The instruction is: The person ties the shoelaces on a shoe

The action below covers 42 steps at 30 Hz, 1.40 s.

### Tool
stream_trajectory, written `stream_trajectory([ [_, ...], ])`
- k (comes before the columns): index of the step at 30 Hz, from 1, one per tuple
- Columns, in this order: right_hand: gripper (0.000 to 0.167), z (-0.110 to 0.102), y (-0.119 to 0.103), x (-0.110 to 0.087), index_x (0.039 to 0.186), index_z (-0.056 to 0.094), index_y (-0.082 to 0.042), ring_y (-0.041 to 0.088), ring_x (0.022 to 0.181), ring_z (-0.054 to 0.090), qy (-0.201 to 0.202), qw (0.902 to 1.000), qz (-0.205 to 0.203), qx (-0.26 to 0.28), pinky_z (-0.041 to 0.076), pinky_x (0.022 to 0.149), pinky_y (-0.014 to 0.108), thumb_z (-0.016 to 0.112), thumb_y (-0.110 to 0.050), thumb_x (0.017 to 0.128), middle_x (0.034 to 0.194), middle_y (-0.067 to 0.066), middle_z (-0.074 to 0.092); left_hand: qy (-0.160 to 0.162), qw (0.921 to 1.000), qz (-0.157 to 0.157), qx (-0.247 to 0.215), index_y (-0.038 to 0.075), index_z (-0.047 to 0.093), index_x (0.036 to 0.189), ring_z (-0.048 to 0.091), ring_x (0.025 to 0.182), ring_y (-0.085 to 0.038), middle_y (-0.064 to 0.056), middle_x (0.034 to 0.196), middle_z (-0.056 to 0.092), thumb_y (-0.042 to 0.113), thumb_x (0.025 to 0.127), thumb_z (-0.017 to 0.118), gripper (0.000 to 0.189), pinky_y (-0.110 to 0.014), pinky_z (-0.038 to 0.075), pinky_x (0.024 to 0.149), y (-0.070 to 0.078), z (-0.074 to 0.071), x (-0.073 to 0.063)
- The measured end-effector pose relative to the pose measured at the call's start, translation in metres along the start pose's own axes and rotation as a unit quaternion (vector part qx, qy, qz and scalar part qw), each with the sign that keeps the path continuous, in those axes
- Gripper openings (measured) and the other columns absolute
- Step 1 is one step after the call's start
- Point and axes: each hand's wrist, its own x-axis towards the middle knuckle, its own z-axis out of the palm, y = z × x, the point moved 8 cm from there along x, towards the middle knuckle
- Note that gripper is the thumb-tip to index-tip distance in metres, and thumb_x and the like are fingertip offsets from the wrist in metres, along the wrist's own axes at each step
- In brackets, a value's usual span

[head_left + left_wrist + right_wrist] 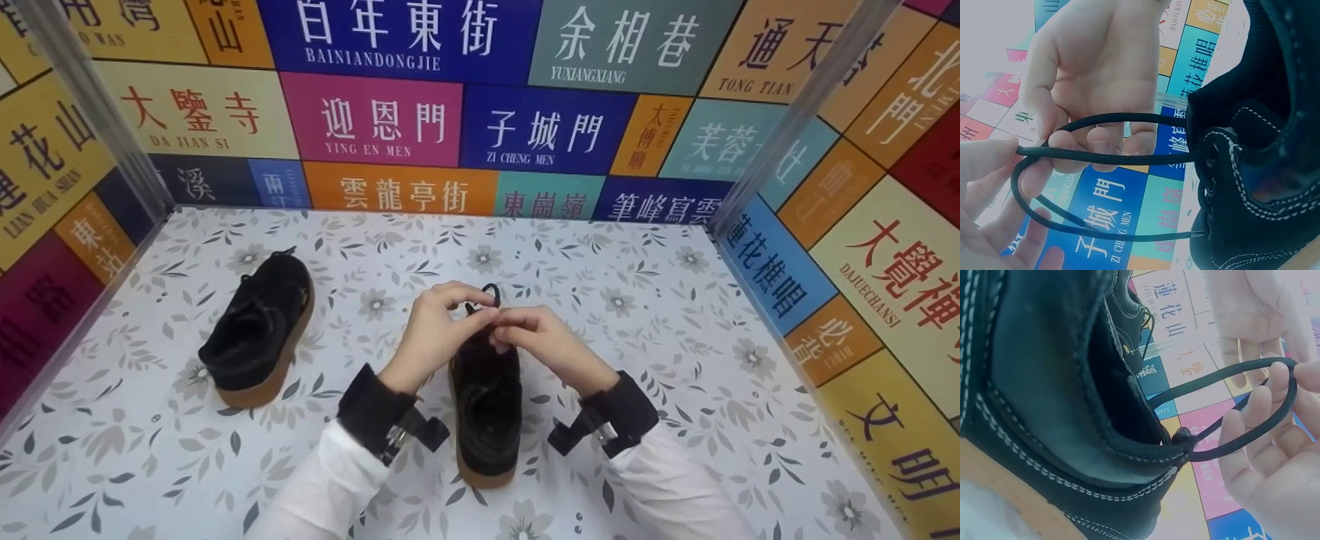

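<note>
A black shoe with a tan sole (pixel 487 478) stands between my forearms, toe pointing away from me. Its black shoelace (pixel 1129 159) is drawn up off the tongue in loops. My left hand (pixel 439 322) pinches the lace between thumb and fingertips above the toe. Facing it, my right hand (pixel 544 335) pinches the lace too, the two sets of fingertips nearly touching. The right wrist view shows a lace loop (pixel 1230 377) passing round the fingers of the right hand (pixel 1275 478). Exactly how the strands cross at the fingertips is partly hidden.
The matching black shoe (pixel 259 322) stands to the left, its lace lying over the toe. Both shoes are on a table (pixel 637 465) covered in a floral print. Panels with coloured sign blocks (pixel 375 120) rise at the back and sides, with clear posts (pixel 806 112) at the corners.
</note>
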Motion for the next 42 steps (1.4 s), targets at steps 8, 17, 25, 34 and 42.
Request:
stream_trajectory([
  [8, 0.027, 0.003, -0.001, 0.0, 0.105, 0.067, 0.015, 0.005, 0.077, 0.06, 0.021, 0.9993, 0.006, -0.029, 0.05, 0.077, 0.021, 0.065, -0.011, 0.096, 0.078, -0.013, 0.065, 0.002, 0.9999, 0.012, 0.007, 0.004, 0.079, 0.097, 0.07, 0.099, -0.025, -0.009, 0.098, 0.079, 0.014, 0.085, 0.079, 0.015, -0.039, 0.053, 0.088, -0.003, 0.003, 0.001],
  [17, 0.029, 0.0, 0.003, 0.0, 0.101, 0.067, 0.016, 0.007, 0.075, 0.059, 0.054, 0.9982, 0.025, -0.005, 0.05, 0.074, 0.022, 0.064, -0.012, 0.097, 0.075, -0.011, 0.064, -0.027, 0.9993, -0.015, 0.02, 0.007, 0.079, 0.098, 0.069, 0.095, -0.022, -0.007, 0.097, 0.079, 0.023, 0.093, 0.072, 0.018, -0.033, 0.05, 0.088, -0.016, 0.002, -0.001],
  [25, 0.021, -0.006, 0.011, 0.0, 0.095, 0.072, 0.004, 0.008, 0.074, 0.061, 0.072, 0.9954, 0.046, 0.044, 0.051, 0.076, 0.023, 0.064, -0.015, 0.098, 0.075, -0.01, 0.064, -0.086, 0.994, 0.034, 0.059, 0.009, 0.073, 0.118, 0.063, 0.117, -0.027, -0.008, 0.117, 0.074, 0.018, 0.097, 0.067, 0.024, -0.047, 0.047, 0.105, -0.034, -0.003, -0.008],
  [34, 0.027, -0.008, 0.01, -0.002, 0.102, 0.07, 0.012, 0.007, 0.072, 0.059, 0.082, 0.9955, 0.035, 0.03, 0.05, 0.072, 0.022, 0.062, -0.013, 0.1, 0.073, -0.009, 0.062, -0.009, 0.989, 0.093, 0.115, 0.003, 0.076, 0.1, 0.067, 0.1, -0.029, -0.01, 0.1, 0.076, 0.01, 0.087, 0.076, 0.015, -0.042, 0.053, 0.093, -0.05, -0.019, -0.012],
  [42, 0.03, -0.019, 0.015, -0.005, 0.097, 0.066, 0.017, 0.011, 0.071, 0.059, 0.137, 0.9905, 0.012, 0.008, 0.051, 0.07, 0.023, 0.065, -0.014, 0.098, 0.076, 0.0, 0.067, 0.023, 0.9873, 0.105, 0.117, 0.007, 0.077, 0.097, 0.068, 0.097, -0.026, -0.006, 0.095, 0.076, 0.01, 0.087, 0.077, 0.01, -0.041, 0.053, 0.092, -0.043, -0.032, -0.014],
])
